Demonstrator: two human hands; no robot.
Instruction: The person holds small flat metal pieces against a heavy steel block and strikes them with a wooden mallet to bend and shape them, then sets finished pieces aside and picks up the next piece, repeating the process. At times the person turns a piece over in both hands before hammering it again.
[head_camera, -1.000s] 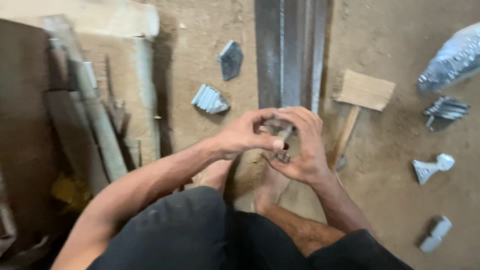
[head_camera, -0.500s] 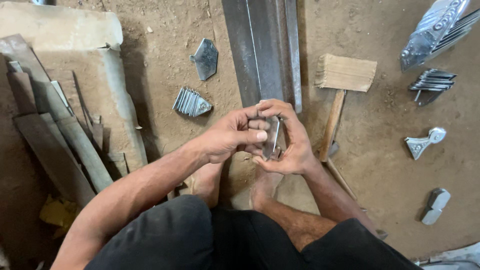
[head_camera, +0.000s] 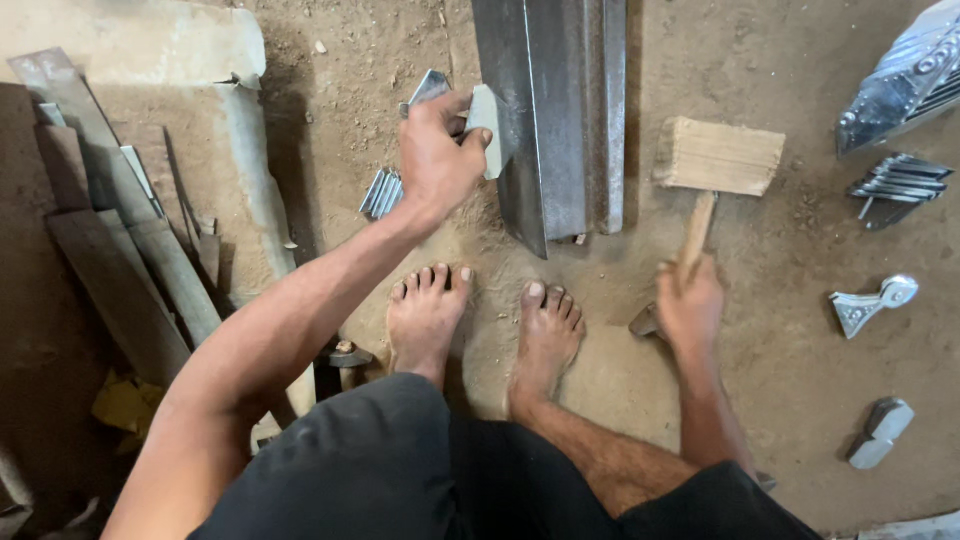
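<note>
A squatting person's left hand (head_camera: 437, 150) pinches a small folded metal piece (head_camera: 487, 128) against the near left edge of a long steel channel (head_camera: 555, 110) lying on the dirt floor (head_camera: 780, 400). The right hand (head_camera: 690, 305) closes around the handle of a wooden mallet (head_camera: 715, 160), whose head rests just right of the channel. A stack of metal pieces (head_camera: 383, 192) sits beside the left wrist.

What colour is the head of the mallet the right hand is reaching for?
Pale, unpainted wood tan; the mallet head shows best in the head view, beyond the right hand.
</note>
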